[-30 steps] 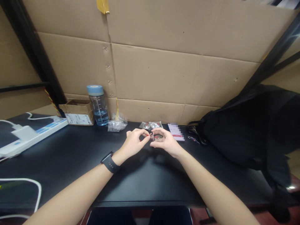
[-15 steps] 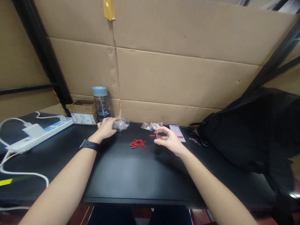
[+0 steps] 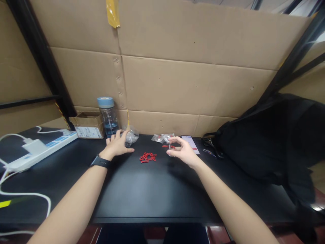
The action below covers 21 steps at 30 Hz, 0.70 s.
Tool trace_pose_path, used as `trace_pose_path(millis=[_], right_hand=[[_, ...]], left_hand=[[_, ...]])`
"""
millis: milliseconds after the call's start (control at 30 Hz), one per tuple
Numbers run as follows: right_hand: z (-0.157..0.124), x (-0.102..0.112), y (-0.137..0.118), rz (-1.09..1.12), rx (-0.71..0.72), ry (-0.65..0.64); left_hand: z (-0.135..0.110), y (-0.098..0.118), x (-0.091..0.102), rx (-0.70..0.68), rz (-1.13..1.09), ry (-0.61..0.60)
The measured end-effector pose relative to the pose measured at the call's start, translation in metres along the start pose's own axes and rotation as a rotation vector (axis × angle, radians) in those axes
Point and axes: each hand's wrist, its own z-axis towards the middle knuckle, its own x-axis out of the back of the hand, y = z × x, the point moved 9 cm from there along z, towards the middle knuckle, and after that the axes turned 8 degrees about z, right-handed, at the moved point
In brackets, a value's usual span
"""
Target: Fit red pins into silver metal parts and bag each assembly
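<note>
Fingers spread, my left hand (image 3: 117,145) hovers over the black table beside a crumpled clear plastic bag (image 3: 131,136), holding nothing. Between the thumb and fingertips of my right hand (image 3: 183,150) is a small thin clear disc (image 3: 170,146), seen nearly edge-on. A red cord loop (image 3: 165,146) shows at the disc; whether it is attached I cannot tell. A small pile of red cord loops (image 3: 148,157) lies on the table between my hands. Just behind my right hand are small clear packets (image 3: 158,138) with red bits inside.
A water bottle (image 3: 107,117) and an open cardboard box (image 3: 88,125) stand at the back left. A white power strip (image 3: 40,154) with cables lies further left. Right of my right hand lie a phone (image 3: 190,144) and keys (image 3: 209,153), with a black bag (image 3: 274,142) beyond.
My left hand has shifted slightly right and nearer, and its fingers have spread. The right hand keeps its pinch with little movement. The camera view has tilted slightly.
</note>
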Motion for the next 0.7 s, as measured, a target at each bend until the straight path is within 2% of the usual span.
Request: trace_pose_path(millis=[167, 367, 533, 700], right_hand=[[0.000, -0.002, 0.001, -0.017, 0.000, -0.016], [0.000, -0.001, 0.001, -0.018, -0.002, -0.012], [0.000, 0.000, -0.001, -0.011, 0.008, 0.000], [-0.001, 0.000, -0.001, 0.022, -0.009, -0.004]], left_hand=[[-0.008, 0.012, 0.008, 0.173, -0.010, 0.113], [-0.008, 0.004, 0.018, 0.197, -0.039, 0.153], [-0.010, -0.010, 0.040, 0.228, -0.064, 0.319], [-0.017, -0.012, 0.064, 0.193, -0.144, 0.478]])
